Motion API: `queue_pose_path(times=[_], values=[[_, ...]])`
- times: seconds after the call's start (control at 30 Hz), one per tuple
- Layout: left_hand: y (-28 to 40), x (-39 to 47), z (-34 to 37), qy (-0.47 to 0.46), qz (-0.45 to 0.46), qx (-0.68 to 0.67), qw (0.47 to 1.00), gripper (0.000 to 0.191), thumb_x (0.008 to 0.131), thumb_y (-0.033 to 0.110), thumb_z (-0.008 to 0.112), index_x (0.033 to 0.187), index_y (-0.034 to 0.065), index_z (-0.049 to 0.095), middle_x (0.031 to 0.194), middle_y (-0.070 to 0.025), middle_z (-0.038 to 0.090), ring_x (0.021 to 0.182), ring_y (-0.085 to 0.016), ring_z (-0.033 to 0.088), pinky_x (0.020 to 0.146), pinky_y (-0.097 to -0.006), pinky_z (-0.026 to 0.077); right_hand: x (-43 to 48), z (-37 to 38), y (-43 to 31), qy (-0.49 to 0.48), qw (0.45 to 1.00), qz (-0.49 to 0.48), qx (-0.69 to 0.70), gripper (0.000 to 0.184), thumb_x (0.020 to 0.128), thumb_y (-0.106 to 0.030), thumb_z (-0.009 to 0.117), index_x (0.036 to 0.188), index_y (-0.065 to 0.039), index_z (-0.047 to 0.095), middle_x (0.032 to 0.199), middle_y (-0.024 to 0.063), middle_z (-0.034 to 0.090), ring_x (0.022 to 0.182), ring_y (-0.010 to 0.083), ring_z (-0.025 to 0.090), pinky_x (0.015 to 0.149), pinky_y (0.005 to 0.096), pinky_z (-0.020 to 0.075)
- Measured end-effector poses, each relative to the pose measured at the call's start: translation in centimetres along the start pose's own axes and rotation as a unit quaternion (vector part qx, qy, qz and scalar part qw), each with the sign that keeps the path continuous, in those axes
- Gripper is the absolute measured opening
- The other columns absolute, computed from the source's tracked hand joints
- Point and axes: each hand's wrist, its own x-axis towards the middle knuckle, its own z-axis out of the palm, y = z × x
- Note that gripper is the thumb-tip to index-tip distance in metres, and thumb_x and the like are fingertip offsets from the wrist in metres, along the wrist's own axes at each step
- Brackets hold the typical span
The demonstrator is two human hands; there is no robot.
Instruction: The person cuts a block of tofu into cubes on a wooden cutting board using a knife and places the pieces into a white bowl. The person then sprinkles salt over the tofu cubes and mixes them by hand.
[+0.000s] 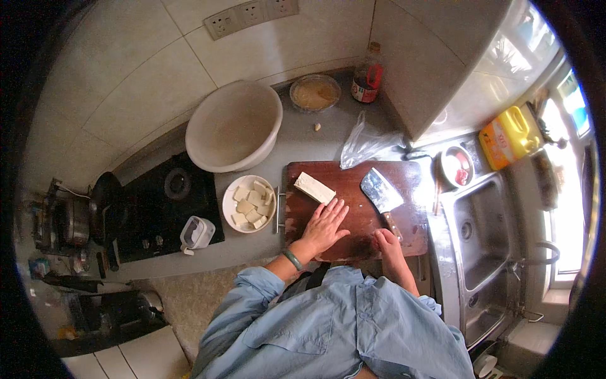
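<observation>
My left hand (325, 226) lies palm down on the reddish-brown wooden cutting board (350, 180), fingers spread, fingertips at the near end of a white block of what looks like tofu (314, 188). My right hand (387, 240) is loosely curled at the board's near edge, beside the handle of a cleaver (381, 190). The cleaver lies flat on the board, its blade pointing away from me. Whether the right fingers hold anything small cannot be told. Left of the board, a white bowl (227, 203) holds several pale cut slices.
A large white basin (277, 137) stands behind the bowl, beside a black cooktop (147, 203). Behind the board are a plastic bag (362, 142), a covered bowl (315, 93) and a sauce bottle (367, 78). A steel sink (483, 232) and a yellow oil jug (511, 137) are at right.
</observation>
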Motion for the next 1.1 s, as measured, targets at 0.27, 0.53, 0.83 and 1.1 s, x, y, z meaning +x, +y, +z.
queue_pose_path(times=[0.27,0.53,0.83,1.1], values=[[-5.5,2.9,-4.1,-0.07,-0.008,0.068,0.995,0.081,0.063,0.033,0.076,0.132,0.0104,0.039,0.136,-0.0119,0.037,0.129,-0.029,0.029,0.107,-0.0458,0.02,1.0,-2.2,0.7,-0.017,0.999,-0.005,-0.038,0.019,0.091,-0.019,0.05,0.087,-0.002,0.058,0.069,-0.0025,0.052,0.061,0.0066,0.046,0.054,0.0213,0.0376],[-9.4,5.5,-4.5,-0.116,0.042,0.055,0.991,0.059,0.058,0.016,0.078,0.111,0.0115,0.052,0.106,-0.0062,0.053,0.109,-0.025,0.045,0.103,-0.0462,0.025,0.3,-2.5,0.8,-0.017,0.999,-0.01,-0.035,0.017,0.091,-0.019,0.052,0.091,-0.003,0.058,0.072,-0.0027,0.053,0.065,0.0065,0.048,0.057,0.0205,0.0395],[-8.2,5.5,-4.9,-0.136,0.009,0.103,0.985,0.039,0.063,0.027,0.075,0.095,0.011,0.058,0.092,-0.0073,0.059,0.092,-0.026,0.055,0.09,-0.0411,0.034,-0.8,-1.9,0.8,-0.014,1.0,0.012,-0.008,0.016,0.091,-0.019,0.052,0.092,-0.004,0.058,0.074,-0.0029,0.053,0.066,0.0059,0.048,0.058,0.0208,0.04],[-9.4,4.3,-2.8,-0.207,-0.281,-0.399,0.848,0.052,0.084,0.042,0.058,0.111,-0.003,0.054,0.093,-0.0146,0.063,0.083,-0.02,0.059,0.072,-0.0324,0.046,-0.4,-1.6,2.2,-0.04,0.999,0.022,-0.008,0.019,0.09,-0.022,0.053,0.091,-0.003,0.058,0.074,-0.0017,0.054,0.068,0.0072,0.05,0.061,0.0212,0.0411]])
